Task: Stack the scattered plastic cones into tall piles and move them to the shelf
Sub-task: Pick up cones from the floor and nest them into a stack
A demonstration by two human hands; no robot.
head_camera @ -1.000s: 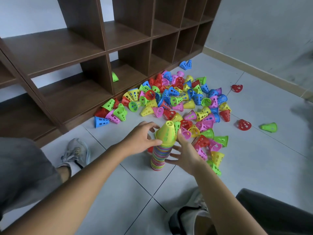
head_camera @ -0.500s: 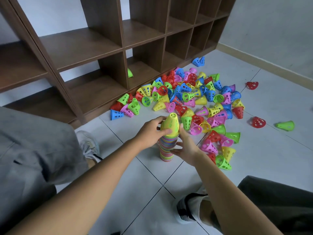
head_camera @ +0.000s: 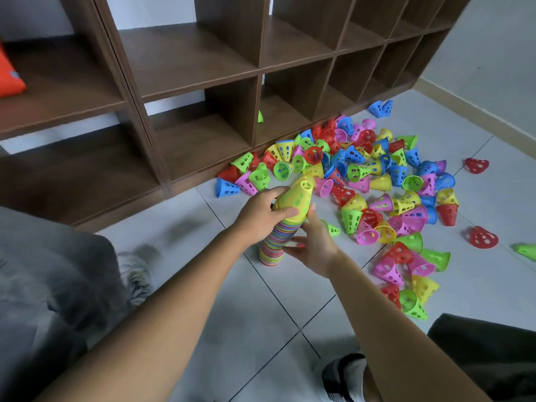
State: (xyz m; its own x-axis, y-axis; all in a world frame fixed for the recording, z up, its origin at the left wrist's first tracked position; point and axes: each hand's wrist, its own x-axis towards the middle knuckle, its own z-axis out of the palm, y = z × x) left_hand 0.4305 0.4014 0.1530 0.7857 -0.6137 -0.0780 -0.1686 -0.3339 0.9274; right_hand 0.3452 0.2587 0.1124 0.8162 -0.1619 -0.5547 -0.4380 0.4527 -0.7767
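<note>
- Striped in many colours, the tall pile of nested plastic cones [head_camera: 274, 242] leans between the two hands, its base at or just above the grey tiled floor [head_camera: 203, 285]; I cannot tell whether it touches.
- Left hand [head_camera: 261, 213] is curled round the yellow perforated top cone [head_camera: 295, 198], fingers wrapped across its wide rim.
- Right hand [head_camera: 311, 242] cups the pile lower down on the opposite side, thumb and fingers bent against the striped rims, so both hands are clamped on the pile.
- To do this step well, I judge the lower hand should take the weight near the base while the upper one only steadies the top; the pile tilts, and pulling by the top cone alone could lift it off the rest.
- Carrying it nearly upright should stop the nested cones sliding apart.
- Just beyond and to the right of the right hand lies the heap of loose plastic cones [head_camera: 377, 184] in red, blue, green, pink and yellow, many on their sides; a swinging base could knock them about.
- Beyond the left hand stands the dark brown wooden shelf [head_camera: 203, 76], with open compartments at floor level that look the easiest to reach.
- One compartment ahead already has a green cone [head_camera: 260, 116] at its edge.
- Far to the left of the left hand, an orange object [head_camera: 8, 76] sits on a higher shelf board.
</note>
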